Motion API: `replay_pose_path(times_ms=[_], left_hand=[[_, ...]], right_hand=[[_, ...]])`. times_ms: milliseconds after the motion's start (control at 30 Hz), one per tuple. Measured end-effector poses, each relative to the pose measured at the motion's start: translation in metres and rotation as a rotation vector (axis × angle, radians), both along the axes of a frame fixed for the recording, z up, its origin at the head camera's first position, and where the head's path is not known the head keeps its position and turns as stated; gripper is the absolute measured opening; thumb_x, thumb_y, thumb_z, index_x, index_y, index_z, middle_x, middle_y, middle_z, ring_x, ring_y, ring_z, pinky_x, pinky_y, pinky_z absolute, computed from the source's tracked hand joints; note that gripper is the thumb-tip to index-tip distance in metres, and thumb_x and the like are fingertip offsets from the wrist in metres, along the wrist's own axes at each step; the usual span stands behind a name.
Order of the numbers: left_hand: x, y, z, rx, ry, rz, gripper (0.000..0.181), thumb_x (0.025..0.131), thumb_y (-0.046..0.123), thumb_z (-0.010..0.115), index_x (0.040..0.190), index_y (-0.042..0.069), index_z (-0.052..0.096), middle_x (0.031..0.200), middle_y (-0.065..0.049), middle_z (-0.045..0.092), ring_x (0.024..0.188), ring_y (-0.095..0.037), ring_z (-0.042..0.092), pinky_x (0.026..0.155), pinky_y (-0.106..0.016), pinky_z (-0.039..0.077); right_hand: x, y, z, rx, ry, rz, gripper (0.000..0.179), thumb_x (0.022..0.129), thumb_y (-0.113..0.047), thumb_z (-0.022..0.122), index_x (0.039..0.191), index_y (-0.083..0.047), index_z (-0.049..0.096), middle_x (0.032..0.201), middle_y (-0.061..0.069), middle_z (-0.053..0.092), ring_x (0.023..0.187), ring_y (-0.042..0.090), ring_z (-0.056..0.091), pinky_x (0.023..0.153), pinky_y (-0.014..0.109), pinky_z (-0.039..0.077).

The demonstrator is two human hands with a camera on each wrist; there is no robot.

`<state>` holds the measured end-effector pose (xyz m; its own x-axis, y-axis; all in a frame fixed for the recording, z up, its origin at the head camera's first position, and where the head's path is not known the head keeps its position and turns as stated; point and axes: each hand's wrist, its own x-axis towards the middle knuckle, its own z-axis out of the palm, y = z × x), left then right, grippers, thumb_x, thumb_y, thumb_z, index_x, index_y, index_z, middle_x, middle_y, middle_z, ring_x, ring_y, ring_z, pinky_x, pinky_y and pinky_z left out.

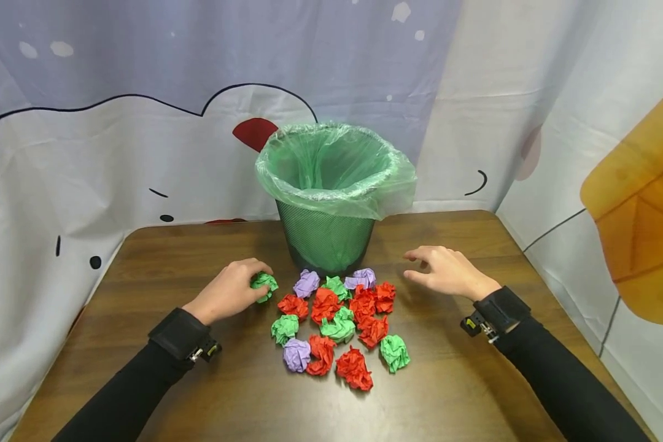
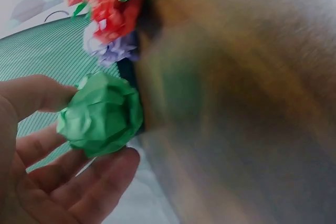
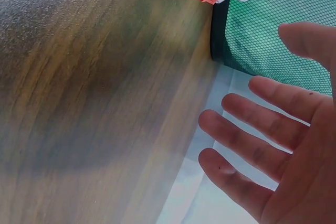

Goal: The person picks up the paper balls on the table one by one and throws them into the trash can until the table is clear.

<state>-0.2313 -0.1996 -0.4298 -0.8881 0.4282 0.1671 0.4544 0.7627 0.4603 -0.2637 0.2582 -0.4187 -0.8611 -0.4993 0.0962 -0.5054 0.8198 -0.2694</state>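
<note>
My left hand [image 1: 233, 288] grips a crumpled green paper ball [image 2: 101, 114] between thumb and fingers, just left of the pile. To the right of the pile, my right hand [image 1: 447, 270] holds nothing; its fingers [image 3: 252, 140] are spread and slightly bent. Between the hands lie several crumpled paper balls: red ones [image 1: 353, 368], green ones [image 1: 395, 353] and purple ones [image 1: 296, 355]. Behind them stands a dark mesh wastebasket [image 1: 328, 236], lined with a translucent green bag [image 1: 331, 196] folded over its rim.
Everything stands on a brown wooden table [image 1: 199, 380]. A printed cloth [image 1: 160, 147] hangs behind the table and along its sides. The wastebasket is near the back edge, and both wrists wear dark bands [image 1: 179, 334] with small cameras.
</note>
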Motion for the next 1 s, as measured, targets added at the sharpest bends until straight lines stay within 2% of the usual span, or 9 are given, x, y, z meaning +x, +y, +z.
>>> replay_pose_path(times_ms=[133, 333, 567, 833, 900, 1000], left_hand=[[0.001, -0.003, 0.013, 0.057, 0.056, 0.029, 0.024, 0.089, 0.016, 0.068, 0.112, 0.008, 0.070, 0.105, -0.004, 0.067, 0.084, -0.018, 0.060, 0.075, -0.035, 0.051], [-0.002, -0.006, 0.034, 0.137, 0.215, 0.092, 0.022, 0.092, 0.018, 0.064, 0.112, 0.012, 0.069, 0.106, -0.002, 0.065, 0.085, -0.017, 0.058, 0.074, -0.035, 0.049], [-0.010, -0.012, 0.071, 0.258, 0.408, 0.173, 0.025, 0.092, 0.014, 0.064, 0.116, 0.009, 0.069, 0.108, -0.006, 0.065, 0.081, -0.017, 0.059, 0.071, -0.031, 0.048], [-0.023, -0.008, 0.111, 0.363, 0.546, 0.212, 0.026, 0.093, 0.012, 0.063, 0.117, 0.002, 0.067, 0.110, -0.013, 0.064, 0.095, -0.025, 0.064, 0.080, -0.043, 0.056], [-0.025, -0.005, 0.121, 0.379, 0.583, 0.224, 0.026, 0.093, 0.011, 0.063, 0.117, 0.001, 0.067, 0.110, -0.014, 0.064, 0.096, -0.024, 0.064, 0.081, -0.041, 0.057], [-0.029, -0.001, 0.136, 0.405, 0.628, 0.239, 0.027, 0.093, 0.012, 0.062, 0.118, 0.001, 0.068, 0.110, -0.014, 0.064, 0.096, -0.023, 0.064, 0.082, -0.026, 0.055]], right_hand=[[0.001, -0.001, -0.002, -0.007, -0.010, 0.007, 0.048, 0.093, -0.043, 0.068, 0.129, -0.011, 0.067, 0.123, 0.006, 0.071, 0.096, 0.023, 0.069, 0.073, 0.041, 0.055], [0.004, 0.001, -0.003, -0.014, -0.011, -0.002, 0.049, 0.093, -0.044, 0.067, 0.129, -0.011, 0.067, 0.122, 0.005, 0.071, 0.096, 0.023, 0.068, 0.074, 0.041, 0.055], [0.004, 0.004, -0.005, -0.002, 0.012, -0.015, 0.048, 0.092, -0.045, 0.068, 0.129, -0.014, 0.068, 0.122, 0.002, 0.071, 0.095, 0.020, 0.068, 0.072, 0.040, 0.054], [0.004, 0.005, -0.005, 0.001, 0.013, -0.016, 0.049, 0.092, -0.045, 0.068, 0.129, -0.013, 0.067, 0.122, 0.003, 0.071, 0.094, 0.018, 0.068, 0.071, 0.039, 0.054], [0.004, 0.004, -0.005, -0.002, 0.012, -0.017, 0.048, 0.092, -0.044, 0.069, 0.129, -0.013, 0.068, 0.122, 0.003, 0.071, 0.094, 0.019, 0.068, 0.071, 0.039, 0.054], [0.003, 0.003, -0.004, -0.005, 0.014, -0.019, 0.048, 0.091, -0.043, 0.069, 0.129, -0.013, 0.068, 0.121, 0.003, 0.071, 0.094, 0.021, 0.068, 0.071, 0.039, 0.054]])
